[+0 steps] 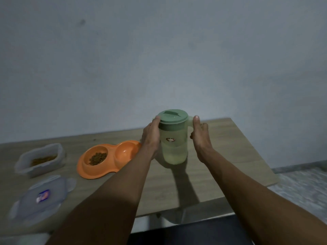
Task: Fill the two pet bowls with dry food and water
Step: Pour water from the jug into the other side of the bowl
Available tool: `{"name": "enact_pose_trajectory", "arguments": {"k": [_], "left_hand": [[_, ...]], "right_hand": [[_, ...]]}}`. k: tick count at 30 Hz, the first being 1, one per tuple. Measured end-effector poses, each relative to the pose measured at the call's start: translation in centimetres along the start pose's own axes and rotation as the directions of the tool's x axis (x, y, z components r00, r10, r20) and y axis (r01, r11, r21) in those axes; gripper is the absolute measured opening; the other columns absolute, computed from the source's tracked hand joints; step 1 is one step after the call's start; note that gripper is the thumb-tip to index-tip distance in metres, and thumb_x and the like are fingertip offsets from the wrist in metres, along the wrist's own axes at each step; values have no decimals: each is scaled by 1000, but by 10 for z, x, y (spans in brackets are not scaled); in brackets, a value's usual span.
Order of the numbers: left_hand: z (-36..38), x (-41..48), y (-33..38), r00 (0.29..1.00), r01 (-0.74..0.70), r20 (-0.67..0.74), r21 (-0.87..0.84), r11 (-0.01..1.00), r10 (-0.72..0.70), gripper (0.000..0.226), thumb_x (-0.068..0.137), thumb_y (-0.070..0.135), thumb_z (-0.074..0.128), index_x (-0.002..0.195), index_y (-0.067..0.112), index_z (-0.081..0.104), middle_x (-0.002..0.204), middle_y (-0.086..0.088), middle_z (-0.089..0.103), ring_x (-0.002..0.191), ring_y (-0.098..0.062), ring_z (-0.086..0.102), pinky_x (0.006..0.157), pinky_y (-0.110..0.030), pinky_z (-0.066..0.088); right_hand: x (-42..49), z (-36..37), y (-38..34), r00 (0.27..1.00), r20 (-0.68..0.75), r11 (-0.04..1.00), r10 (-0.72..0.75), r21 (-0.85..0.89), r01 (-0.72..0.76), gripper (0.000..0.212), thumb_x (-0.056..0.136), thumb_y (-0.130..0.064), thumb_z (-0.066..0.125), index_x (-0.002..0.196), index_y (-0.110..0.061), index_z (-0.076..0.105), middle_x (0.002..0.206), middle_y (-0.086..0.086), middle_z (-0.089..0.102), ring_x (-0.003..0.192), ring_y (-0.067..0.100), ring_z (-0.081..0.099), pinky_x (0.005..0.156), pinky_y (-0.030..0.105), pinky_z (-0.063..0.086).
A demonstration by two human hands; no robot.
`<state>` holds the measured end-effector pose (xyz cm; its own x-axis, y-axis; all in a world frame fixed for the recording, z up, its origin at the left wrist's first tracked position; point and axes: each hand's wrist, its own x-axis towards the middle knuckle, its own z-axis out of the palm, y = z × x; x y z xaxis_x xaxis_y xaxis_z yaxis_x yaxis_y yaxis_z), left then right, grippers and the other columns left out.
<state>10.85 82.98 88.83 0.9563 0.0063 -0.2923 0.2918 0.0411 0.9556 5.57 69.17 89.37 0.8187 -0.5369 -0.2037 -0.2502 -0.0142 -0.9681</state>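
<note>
Fingers (200,129) hold water jug (174,145); kibble (98,157) fills bowl (94,158).

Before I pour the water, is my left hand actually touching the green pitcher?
Touching. The head view shows the left hand wrapped against the side of the pitcher, thumb up at the lid rim, with no gap between palm and wall.

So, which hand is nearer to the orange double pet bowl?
Left. The left hand is on the green pitcher's left side, right beside the orange double pet bowl's empty right compartment. The right hand is at the pitcher's handle, on the far side from the bowl.
</note>
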Motion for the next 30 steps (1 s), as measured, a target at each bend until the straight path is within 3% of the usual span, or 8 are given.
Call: {"name": "enact_pose_trajectory", "arguments": {"k": [5, 8, 13, 15, 19, 23, 26, 30], "left_hand": [[-37, -29, 24, 997, -34, 59, -162, 986, 44, 29, 94, 30, 45, 93, 18, 71, 94, 3, 72, 92, -21, 65, 83, -38, 53], [-63, -29, 23, 996, -4, 83, -207, 978, 21, 30, 97, 23, 39, 99, 16, 68, 99, -1, 70, 95, -21, 62, 75, -35, 51], [-94, -33, 17, 991, 60, 131, -305, 951, -20, 28, 103, 20, 38, 98, 13, 65, 102, -5, 67, 91, -16, 61, 71, -29, 51], [-102, -36, 13, 986, 88, 162, -309, 947, -39, 31, 105, 25, 37, 105, 13, 65, 110, -6, 68, 95, -16, 63, 73, -28, 52], [-115, -41, 1, 975, 151, 201, -277, 949, -96, 50, 106, 40, 26, 138, 10, 50, 139, -8, 55, 126, -25, 52, 106, -38, 43], [-116, -50, -4, 959, 211, 241, -266, 940, -147, 51, 106, 42, 23, 137, 11, 49, 128, -4, 58, 115, -20, 54, 95, -30, 43], [-116, -51, -13, 953, 254, 240, -311, 916, -183, 50, 105, 43, 27, 136, 12, 51, 135, -9, 58, 122, -24, 55, 105, -36, 43], [-113, -53, -20, 940, 303, 273, -393, 868, -204, 55, 102, 50, 30, 138, 13, 49, 137, -11, 56, 124, -28, 54, 101, -37, 45]], "right_hand": [[-23, 23, -21, 999, -23, 994, -36, 105, 38, 54, 79, -71, 59, 90, -18, 56, 94, 2, 61, 88, 20, 58, 81, 43, 53], [-40, 41, -32, 1000, 7, 987, 18, 159, -19, 58, 72, -65, 73, 86, -11, 60, 81, 2, 58, 76, 18, 53, 65, 34, 48], [-65, 68, -43, 997, 11, 977, 79, 200, -79, 47, 70, -52, 82, 71, -13, 56, 62, -4, 51, 56, 13, 44, 51, 26, 35], [-73, 75, -45, 995, -3, 974, 96, 206, -94, 45, 69, -50, 83, 73, -13, 59, 63, -4, 51, 54, 12, 43, 48, 24, 34], [-89, 87, -48, 995, -19, 986, 103, 137, -99, 45, 69, -47, 85, 73, -12, 58, 64, -3, 51, 53, 11, 42, 43, 22, 33], [-95, 92, -47, 991, -69, 989, 113, 100, -106, 52, 65, -48, 87, 80, -8, 58, 69, 0, 51, 57, 14, 43, 47, 26, 33], [-93, 94, -42, 988, -121, 994, 98, 57, -91, 72, 58, -54, 89, 100, -2, 62, 82, 4, 58, 66, 17, 47, 53, 30, 36], [-88, 95, -34, 982, -164, 996, 93, 9, -92, 101, 49, -60, 89, 123, 0, 57, 115, 12, 63, 97, 30, 58, 75, 40, 49]]}}
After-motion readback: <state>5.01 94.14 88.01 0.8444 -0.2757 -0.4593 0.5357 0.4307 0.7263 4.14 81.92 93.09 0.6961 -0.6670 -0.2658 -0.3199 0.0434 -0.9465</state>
